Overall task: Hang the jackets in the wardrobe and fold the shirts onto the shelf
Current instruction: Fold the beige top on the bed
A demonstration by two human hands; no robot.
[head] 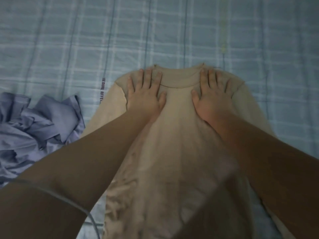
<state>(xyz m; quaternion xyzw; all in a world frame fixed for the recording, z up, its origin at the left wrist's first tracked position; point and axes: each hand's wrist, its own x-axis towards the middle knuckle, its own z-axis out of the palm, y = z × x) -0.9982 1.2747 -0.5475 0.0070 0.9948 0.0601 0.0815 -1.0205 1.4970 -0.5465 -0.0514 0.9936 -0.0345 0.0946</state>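
Note:
A beige long-sleeved shirt [179,135] lies spread flat on the bed, collar pointing away from me. My left hand [146,90] presses flat on its left shoulder, fingers straight and spread. On the right shoulder my right hand [212,94] lies flat in the same way, just beside the collar. Both forearms stretch over the body of the shirt and hide parts of it. The lower part of the shirt is wrinkled and blurred.
A crumpled lavender-blue garment [34,128] sits in a heap at the left, touching the shirt's left sleeve. The bed is covered by a light blue checked sheet [172,31]. A thin grey cable [69,200] crosses the lower left.

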